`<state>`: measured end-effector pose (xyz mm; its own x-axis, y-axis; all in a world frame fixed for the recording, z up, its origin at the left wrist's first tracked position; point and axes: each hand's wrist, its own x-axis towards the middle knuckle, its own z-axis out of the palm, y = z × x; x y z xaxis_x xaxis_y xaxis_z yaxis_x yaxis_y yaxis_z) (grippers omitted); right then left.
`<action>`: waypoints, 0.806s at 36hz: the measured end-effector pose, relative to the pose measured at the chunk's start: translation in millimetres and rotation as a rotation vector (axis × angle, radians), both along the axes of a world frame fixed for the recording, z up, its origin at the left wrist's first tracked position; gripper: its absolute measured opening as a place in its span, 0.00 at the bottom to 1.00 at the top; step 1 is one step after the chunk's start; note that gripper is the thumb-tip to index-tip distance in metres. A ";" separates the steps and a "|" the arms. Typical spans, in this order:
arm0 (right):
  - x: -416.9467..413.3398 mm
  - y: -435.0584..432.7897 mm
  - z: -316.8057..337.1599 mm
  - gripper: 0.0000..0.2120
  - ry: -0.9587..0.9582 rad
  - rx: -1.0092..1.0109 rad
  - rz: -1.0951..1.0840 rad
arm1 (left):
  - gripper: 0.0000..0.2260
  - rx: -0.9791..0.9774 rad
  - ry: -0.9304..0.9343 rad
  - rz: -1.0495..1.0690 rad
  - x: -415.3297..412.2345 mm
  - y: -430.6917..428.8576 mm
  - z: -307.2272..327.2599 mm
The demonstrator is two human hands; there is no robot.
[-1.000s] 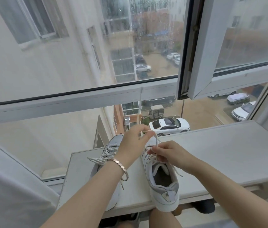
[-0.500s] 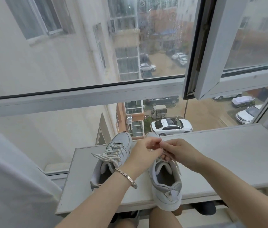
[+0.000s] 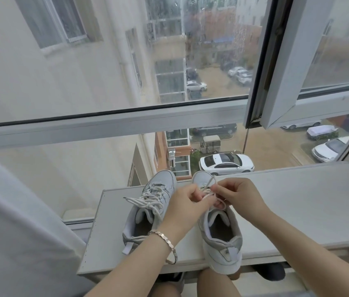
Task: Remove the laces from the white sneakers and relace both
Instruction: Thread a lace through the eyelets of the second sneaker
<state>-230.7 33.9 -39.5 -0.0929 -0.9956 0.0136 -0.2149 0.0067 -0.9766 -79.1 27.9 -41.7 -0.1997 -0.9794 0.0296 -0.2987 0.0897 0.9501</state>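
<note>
Right white sneaker (image 3: 220,236): stands on a pale board (image 3: 298,211) at the window, toe toward the glass, heel overhanging the near edge. Its opening shows a dark grey insole.
Lace (image 3: 207,195): off-white, crossing over the upper eyelets, with one strand rising toward the toe and a loop hanging near the tongue.
Left hand (image 3: 185,207): fingers curled, thumb and fingertips pinching the lace from the left side. A rose-gold bracelet (image 3: 167,243) is on the wrist.
Right hand (image 3: 236,195): fingers curled, pinching the lace from the right. The two hands are nearly touching over the tongue.
Left white sneaker (image 3: 148,211): just beside the first, upright and laced, its lace ends (image 3: 136,201) lying loose to the left.
Beyond: window frame (image 3: 113,123), with a white car (image 3: 226,163) parked below outside.
</note>
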 end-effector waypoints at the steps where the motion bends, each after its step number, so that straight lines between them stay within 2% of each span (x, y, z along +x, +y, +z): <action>1: 0.6 0.1 -0.6 0.14 0.014 -0.018 0.001 | 0.20 -0.016 -0.002 0.030 -0.6 0.1 0.0; 3: 0.2 0.2 -2.0 0.13 0.005 -0.031 -0.004 | 0.20 -0.024 0.027 0.062 -2.0 -1.4 -0.5; 6: -3.1 1.2 -2.7 0.11 -0.011 -0.019 -0.006 | 0.10 0.026 0.104 0.019 -5.0 -2.1 3.2; 9: -4.3 2.7 -0.5 0.13 -0.026 0.001 -0.001 | 0.12 0.004 0.061 -0.077 -4.7 -2.1 3.6; 16: -3.8 6.3 5.5 0.08 -0.042 0.031 -0.004 | 0.03 -0.099 -0.023 -0.097 -8.1 1.8 5.3; 19: -4.1 6.2 7.1 0.08 -0.006 0.026 0.015 | 0.05 -0.098 -0.054 -0.110 -10.6 1.0 6.1; 23: -4.2 5.8 5.5 0.12 0.022 0.010 0.003 | 0.09 0.056 -0.006 -0.138 -8.8 -5.4 6.5; 25: -3.3 4.2 3.0 0.11 0.052 -0.009 -0.022 | 0.11 0.093 0.022 -0.158 -7.6 -6.6 6.2; 27: -2.0 2.6 0.9 0.05 0.066 -0.014 -0.058 | 0.11 0.087 0.016 -0.158 -7.2 -6.4 6.0; 29: -2.1 2.4 -0.2 0.09 0.059 -0.003 -0.088 | 0.08 0.089 0.021 -0.146 -7.4 -5.3 5.9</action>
<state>-232.7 36.2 -39.7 -0.1786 -0.9836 0.0249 -0.2712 0.0249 -0.9622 -86.5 22.6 -35.8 -0.3404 -0.9389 -0.0506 -0.2690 0.0457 0.9620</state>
